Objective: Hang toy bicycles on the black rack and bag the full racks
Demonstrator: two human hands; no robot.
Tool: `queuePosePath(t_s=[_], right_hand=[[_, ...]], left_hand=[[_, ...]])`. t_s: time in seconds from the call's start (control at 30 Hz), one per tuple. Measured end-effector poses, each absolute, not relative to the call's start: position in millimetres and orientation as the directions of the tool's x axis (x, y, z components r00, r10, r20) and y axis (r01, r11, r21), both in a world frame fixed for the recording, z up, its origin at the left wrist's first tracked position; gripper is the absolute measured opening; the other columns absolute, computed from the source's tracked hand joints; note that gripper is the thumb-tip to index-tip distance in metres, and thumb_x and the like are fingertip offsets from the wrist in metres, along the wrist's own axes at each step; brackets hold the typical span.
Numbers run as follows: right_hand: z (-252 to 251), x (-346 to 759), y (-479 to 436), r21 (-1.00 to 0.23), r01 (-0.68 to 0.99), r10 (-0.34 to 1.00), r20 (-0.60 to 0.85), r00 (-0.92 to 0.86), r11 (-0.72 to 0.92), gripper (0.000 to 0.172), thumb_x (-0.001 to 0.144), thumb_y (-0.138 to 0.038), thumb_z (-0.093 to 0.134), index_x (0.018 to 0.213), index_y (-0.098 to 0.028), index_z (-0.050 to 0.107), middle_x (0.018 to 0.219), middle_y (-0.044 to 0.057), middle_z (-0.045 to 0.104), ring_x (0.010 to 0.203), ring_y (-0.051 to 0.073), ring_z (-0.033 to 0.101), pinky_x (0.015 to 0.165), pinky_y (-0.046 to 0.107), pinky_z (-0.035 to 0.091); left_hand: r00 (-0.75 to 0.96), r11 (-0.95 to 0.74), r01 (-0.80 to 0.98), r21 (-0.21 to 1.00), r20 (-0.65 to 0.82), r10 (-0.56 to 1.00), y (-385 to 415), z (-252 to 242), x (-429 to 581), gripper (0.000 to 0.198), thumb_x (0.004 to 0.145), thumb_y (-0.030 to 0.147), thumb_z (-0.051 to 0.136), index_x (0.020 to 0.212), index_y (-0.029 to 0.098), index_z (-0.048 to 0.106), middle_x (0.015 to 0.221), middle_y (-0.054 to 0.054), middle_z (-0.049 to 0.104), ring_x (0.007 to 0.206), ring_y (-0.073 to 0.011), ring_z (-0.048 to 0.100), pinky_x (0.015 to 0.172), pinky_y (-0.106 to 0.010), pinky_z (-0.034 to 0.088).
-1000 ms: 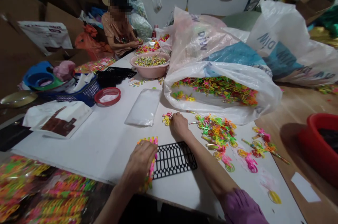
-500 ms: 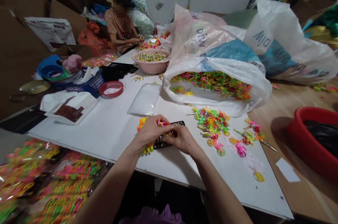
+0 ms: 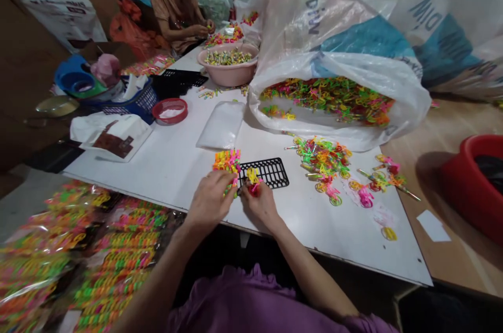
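Observation:
A black slotted plastic tray lies near the table's front edge. Rows of bright orange, yellow and pink plastic pieces fill its left part. My left hand is closed over the lower end of those rows, its fingertips together on a piece there; the grip is partly hidden. In my right hand is a small bunch of yellow, pink and red plastic trinkets, held at the tray's lower edge. A loose heap of the same trinkets lies to the right.
A large white sack of trinkets opens toward me. Behind the tray lies a clear plastic packet. Farther back are a pink basin, a red basket and another person. Packed bags lie lower left; a red tub stands right.
The view has tilted down. My hands have moved apart over the tray: the left is now at the filled rows, the right lower with trinkets showing in it. More of the tray is visible.

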State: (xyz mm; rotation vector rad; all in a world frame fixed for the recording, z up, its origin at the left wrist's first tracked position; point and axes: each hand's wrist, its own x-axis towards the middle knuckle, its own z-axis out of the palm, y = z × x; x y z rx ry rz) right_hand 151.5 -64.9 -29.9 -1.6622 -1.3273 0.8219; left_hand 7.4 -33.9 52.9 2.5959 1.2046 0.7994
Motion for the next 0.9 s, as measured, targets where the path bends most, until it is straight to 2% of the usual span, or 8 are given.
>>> queuePosePath(t_s=[0.1, 0.23, 0.37, 0.5, 0.6, 0.73, 0.8, 0.9], right_hand=[[-37.0, 146.4, -61.5, -0.897, 0.443, 0.963, 0.122, 0.24, 0.003, 0.012, 0.081, -0.024, 0.047, 0.084, -0.016, 0.055, 0.078, 0.003, 0.058, 0.069, 0.014, 0.051, 0.063, 0.025, 0.039], [-32.0, 150.7, -65.4, -0.786, 0.609, 0.975, 0.199, 0.094, 0.102, 0.011, 0.074, -0.013, 0.042, 0.078, -0.017, 0.052, 0.077, 0.003, 0.051, 0.071, 0.015, 0.048, 0.063, 0.025, 0.038], [-22.9, 155.4, -73.1, -0.698, 0.71, 0.993, 0.118, -0.017, 0.095, 0.017, 0.074, -0.01, 0.042, 0.087, -0.016, 0.051, 0.084, 0.005, 0.051, 0.076, 0.017, 0.048, 0.066, 0.026, 0.038], [-14.4, 152.0, -72.2, -0.638, 0.768, 0.995, -0.019, -0.094, 0.06, 0.016, 0.081, -0.013, 0.041, 0.093, -0.015, 0.052, 0.089, 0.006, 0.053, 0.074, 0.016, 0.05, 0.065, 0.026, 0.038], [-9.2, 157.2, -70.3, -0.651, 0.755, 0.988, -0.044, -0.146, 0.083, 0.013, 0.084, -0.016, 0.042, 0.092, -0.014, 0.053, 0.085, 0.005, 0.055, 0.071, 0.014, 0.051, 0.063, 0.024, 0.038], [3.7, 199.9, -52.6, -0.679, 0.698, 0.92, -0.089, -0.382, 0.225, 0.012, 0.08, -0.015, 0.053, 0.09, -0.017, 0.058, 0.08, 0.001, 0.06, 0.073, 0.012, 0.054, 0.063, 0.02, 0.038], [15.5, 233.0, -33.2, -0.546, 0.818, 0.957, -0.092, -0.274, 0.182, 0.02, 0.079, -0.011, 0.052, 0.097, -0.017, 0.06, 0.09, 0.003, 0.061, 0.082, 0.014, 0.056, 0.069, 0.021, 0.04], [30.7, 274.3, -0.2, -0.192, 0.98, 0.999, -0.019, 0.045, -0.048, 0.029, 0.083, -0.006, 0.042, 0.106, -0.013, 0.058, 0.108, 0.012, 0.057, 0.096, 0.02, 0.053, 0.077, 0.027, 0.041]], left_hand=[[0.607, -0.703, 0.665, 0.251, 0.367, 0.705, -46.4, 32.6, 15.0, 0.024, 0.087, 0.019, 0.045, 0.107, 0.015, 0.057, 0.102, -0.008, 0.062, 0.098, -0.0209, 0.054, 0.088, -0.036, 0.043], [0.588, -0.702, 0.659, 0.27, 0.397, 0.705, -49.6, 23.7, 20.2, 0.022, 0.086, 0.023, 0.049, 0.106, 0.016, 0.057, 0.098, -0.007, 0.063, 0.095, -0.0205, 0.055, 0.086, -0.035, 0.044], [0.536, -0.698, 0.642, 0.318, 0.465, 0.704, -50.1, 22.4, 19.7, 0.028, 0.085, 0.032, 0.054, 0.107, 0.015, 0.056, 0.097, -0.007, 0.064, 0.093, -0.0197, 0.057, 0.084, -0.033, 0.046], [0.536, -0.708, 0.661, 0.249, 0.504, 0.678, -51.7, 20.0, 23.3, 0.018, 0.087, 0.026, 0.051, 0.099, 0.016, 0.06, 0.092, -0.006, 0.066, 0.09, -0.0187, 0.059, 0.083, -0.032, 0.047], [0.553, -0.744, 0.642, 0.188, 0.559, 0.618, -52.3, 16.6, 20.9, 0.018, 0.089, 0.019, 0.046, 0.093, 0.016, 0.063, 0.087, -0.004, 0.067, 0.085, -0.0172, 0.06, 0.081, -0.031, 0.047], [0.639, -0.815, 0.561, 0.141, 0.553, 0.535, -48.9, 5.2, 9.1, 0.02, 0.089, 0.019, 0.045, 0.096, 0.02, 0.064, 0.09, -0.001, 0.068, 0.085, -0.0147, 0.061, 0.08, -0.028, 0.047], [0.664, -0.83, 0.537, 0.149, 0.533, 0.525, -47.4, 0.2, 5.5, 0.021, 0.089, 0.019, 0.045, 0.1, 0.021, 0.063, 0.095, -0.001, 0.068, 0.089, -0.0145, 0.061, 0.083, -0.027, 0.047], [0.66, -0.836, 0.53, 0.138, 0.551, 0.51, -50.8, 1.7, 6.2, 0.02, 0.088, 0.016, 0.047, 0.099, 0.02, 0.063, 0.093, -0.001, 0.068, 0.088, -0.0144, 0.061, 0.085, -0.028, 0.046]])
